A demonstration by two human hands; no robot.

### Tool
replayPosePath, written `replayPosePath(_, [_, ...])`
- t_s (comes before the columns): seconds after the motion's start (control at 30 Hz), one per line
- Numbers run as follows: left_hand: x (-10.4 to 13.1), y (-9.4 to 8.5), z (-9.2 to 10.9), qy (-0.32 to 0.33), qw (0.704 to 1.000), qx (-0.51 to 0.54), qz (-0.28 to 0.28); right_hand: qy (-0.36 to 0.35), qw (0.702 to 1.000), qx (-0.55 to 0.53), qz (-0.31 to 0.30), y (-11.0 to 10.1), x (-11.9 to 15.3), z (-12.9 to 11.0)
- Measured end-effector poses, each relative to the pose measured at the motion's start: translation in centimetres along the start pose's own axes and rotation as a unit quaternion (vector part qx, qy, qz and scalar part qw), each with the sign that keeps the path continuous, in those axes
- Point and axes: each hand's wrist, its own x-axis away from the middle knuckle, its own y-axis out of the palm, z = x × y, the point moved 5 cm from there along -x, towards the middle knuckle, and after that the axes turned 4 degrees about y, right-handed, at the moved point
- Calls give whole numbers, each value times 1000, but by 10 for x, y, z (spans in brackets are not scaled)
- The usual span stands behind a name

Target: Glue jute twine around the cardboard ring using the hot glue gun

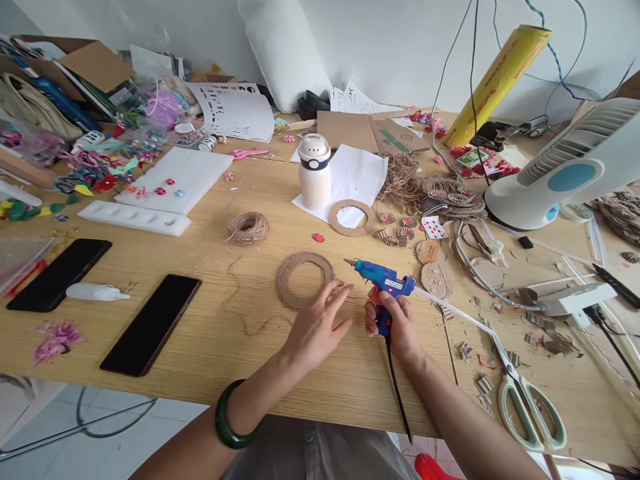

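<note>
My right hand (pixel 395 320) grips a blue hot glue gun (pixel 383 280), its nozzle pointing left and a clear glue stick (pixel 450 308) sticking out behind. Fingers outstretched, my left hand (pixel 320 327) is at the lower right edge of a cardboard ring (pixel 287 283) that lies flat on the table; whether it touches the ring I cannot tell. Twine edges the ring, and a loose strand (pixel 240 313) curls to its left. Behind it sits a coil of jute twine (pixel 249 229). A second cardboard ring (pixel 369 223) lies partly on white paper.
Scissors (pixel 525 393) lie at the right among cardboard scraps. A cream bottle (pixel 315 180) stands mid-table. Two phones (pixel 153 323) and a small glue bottle (pixel 95 292) are at left. A white fan (pixel 555 173) and a yellow roll (pixel 495 87) occupy the back right.
</note>
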Motion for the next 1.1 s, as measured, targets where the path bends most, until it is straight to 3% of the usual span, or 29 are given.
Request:
replayPosePath(0.1, [-6,3,2,25,999,9,26,0,1000,9,0,0,1,-2])
replayPosePath(0.3, [10,-17,-17,-8,998,36,44,6,999,30,23,-5,-2,-2])
replayPosePath(0.47, [29,-28,-34,-48,996,-55,46,17,999,34,17,-6,-3,-2])
replayPosePath(0.6, [28,-29,-33,-44,988,-140,57,21,999,42,17,-4,-1,-1])
replayPosePath(0.87, [20,-26,-37,-98,969,-223,45,11,998,45,37,-4,-1,-3])
replayPosePath(1.0, [28,-22,-34,-94,970,-222,24,9,998,45,30,-5,-2,-2])
replayPosePath(1.1, [36,-37,-34,-99,977,-185,49,8,999,46,24,-4,-3,-2])
